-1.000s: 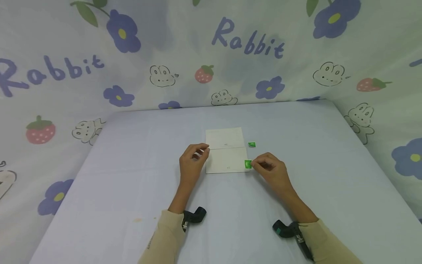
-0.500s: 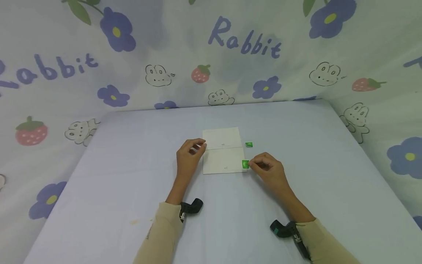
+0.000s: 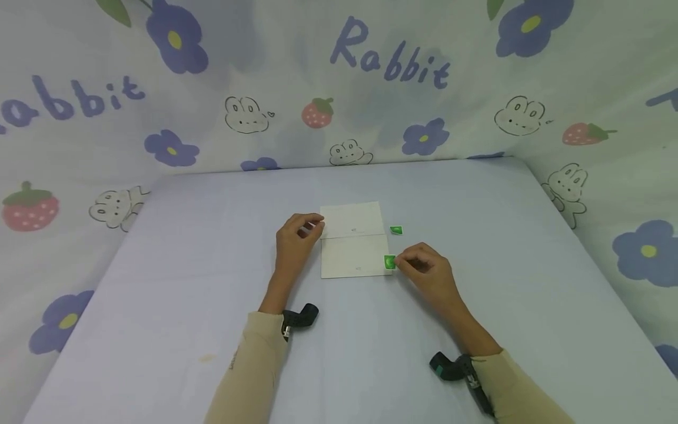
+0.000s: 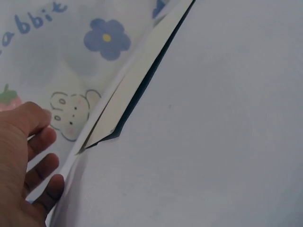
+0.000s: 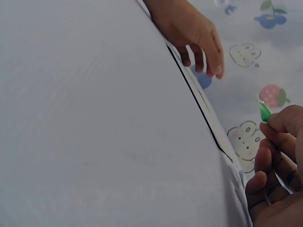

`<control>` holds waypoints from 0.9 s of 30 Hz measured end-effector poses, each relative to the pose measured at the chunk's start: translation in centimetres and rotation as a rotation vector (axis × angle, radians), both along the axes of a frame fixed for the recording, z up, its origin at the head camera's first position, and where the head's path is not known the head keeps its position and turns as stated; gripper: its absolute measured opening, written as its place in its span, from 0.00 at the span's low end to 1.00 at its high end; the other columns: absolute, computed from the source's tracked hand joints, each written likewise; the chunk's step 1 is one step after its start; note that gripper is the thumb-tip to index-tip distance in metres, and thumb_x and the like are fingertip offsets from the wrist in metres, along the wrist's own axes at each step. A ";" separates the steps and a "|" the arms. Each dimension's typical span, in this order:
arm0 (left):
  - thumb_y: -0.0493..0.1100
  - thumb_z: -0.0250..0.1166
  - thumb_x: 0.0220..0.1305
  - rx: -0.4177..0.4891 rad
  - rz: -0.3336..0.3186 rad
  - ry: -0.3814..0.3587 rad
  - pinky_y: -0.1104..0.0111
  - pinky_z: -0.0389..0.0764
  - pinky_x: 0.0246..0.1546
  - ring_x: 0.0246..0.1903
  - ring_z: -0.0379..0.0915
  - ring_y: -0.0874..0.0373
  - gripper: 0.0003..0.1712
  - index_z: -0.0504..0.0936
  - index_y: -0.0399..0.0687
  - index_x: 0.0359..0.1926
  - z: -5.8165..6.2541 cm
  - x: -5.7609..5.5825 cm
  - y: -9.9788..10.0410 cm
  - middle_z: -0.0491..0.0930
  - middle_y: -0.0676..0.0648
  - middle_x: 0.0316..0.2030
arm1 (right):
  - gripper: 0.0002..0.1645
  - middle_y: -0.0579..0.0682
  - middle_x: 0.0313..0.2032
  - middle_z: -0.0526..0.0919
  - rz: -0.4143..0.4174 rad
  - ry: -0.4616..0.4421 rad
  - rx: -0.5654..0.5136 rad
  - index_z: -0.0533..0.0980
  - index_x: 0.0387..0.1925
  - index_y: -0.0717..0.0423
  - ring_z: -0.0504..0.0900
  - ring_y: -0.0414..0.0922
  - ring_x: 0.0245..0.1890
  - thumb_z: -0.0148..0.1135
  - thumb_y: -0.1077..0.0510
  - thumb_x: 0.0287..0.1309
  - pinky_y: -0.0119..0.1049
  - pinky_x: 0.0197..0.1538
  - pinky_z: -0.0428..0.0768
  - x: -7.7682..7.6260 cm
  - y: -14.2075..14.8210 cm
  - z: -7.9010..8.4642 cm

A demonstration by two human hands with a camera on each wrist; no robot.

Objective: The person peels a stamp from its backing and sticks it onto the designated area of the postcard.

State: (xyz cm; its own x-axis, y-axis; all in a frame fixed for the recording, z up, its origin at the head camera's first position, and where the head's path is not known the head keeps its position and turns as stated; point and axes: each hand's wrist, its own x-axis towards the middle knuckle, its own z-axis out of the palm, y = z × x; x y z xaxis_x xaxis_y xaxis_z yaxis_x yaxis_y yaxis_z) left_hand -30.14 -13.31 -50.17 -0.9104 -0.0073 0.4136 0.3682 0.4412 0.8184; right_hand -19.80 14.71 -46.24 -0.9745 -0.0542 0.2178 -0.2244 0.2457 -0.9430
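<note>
Two stickers [image 3: 389, 262] [image 3: 396, 230], one card [image 3: 351, 255]. My right grip [image 3: 430, 272] pinches one sticker; my released left grip [image 3: 293, 245] has shifted farther forward.

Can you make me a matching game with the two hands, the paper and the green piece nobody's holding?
Things:
1. Left hand
2. Right hand
3. Paper
4. Loose green piece

Matches:
A. cream-coloured, with a line across it
B. pinching the other green piece
C. lying just right of the paper
D. at the paper's left edge

Right pairs: 1-D, 2-B, 3-A, 4-C
</note>
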 end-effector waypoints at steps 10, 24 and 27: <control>0.42 0.72 0.62 -0.147 0.042 -0.101 0.59 0.71 0.47 0.44 0.72 0.52 0.08 0.89 0.49 0.42 0.1 -0.2 0.1 0.80 0.49 0.43 | 0.03 0.57 0.39 0.80 -0.022 0.001 0.016 0.83 0.35 0.68 0.79 0.43 0.39 0.67 0.68 0.61 0.26 0.42 0.78 -0.6 0.2 -0.3; 0.41 0.73 0.62 -0.260 0.035 -0.112 0.57 0.69 0.49 0.47 0.69 0.48 0.07 0.89 0.46 0.41 0.0 -0.1 -0.3 0.78 0.46 0.45 | 0.05 0.55 0.40 0.80 -0.069 0.032 0.090 0.83 0.37 0.66 0.78 0.43 0.42 0.67 0.66 0.62 0.25 0.46 0.77 -3.0 0.2 -0.7; 0.41 0.73 0.61 -0.254 0.037 -0.115 0.57 0.70 0.49 0.47 0.70 0.48 0.07 0.89 0.46 0.40 -0.1 -0.1 -0.2 0.78 0.46 0.45 | 0.06 0.55 0.41 0.80 -0.071 0.028 0.103 0.83 0.38 0.66 0.78 0.42 0.42 0.67 0.65 0.63 0.26 0.47 0.77 -3.6 0.3 -0.6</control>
State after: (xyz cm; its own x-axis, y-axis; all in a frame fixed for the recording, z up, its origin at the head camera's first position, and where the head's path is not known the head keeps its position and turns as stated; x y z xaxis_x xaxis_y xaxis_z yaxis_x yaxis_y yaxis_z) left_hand -30.28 -13.47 -50.30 -0.9526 0.0497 0.3003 0.2593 0.6490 0.7152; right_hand -23.36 15.03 -46.89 -0.9704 -0.0092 0.2414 -0.2287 0.3570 -0.9057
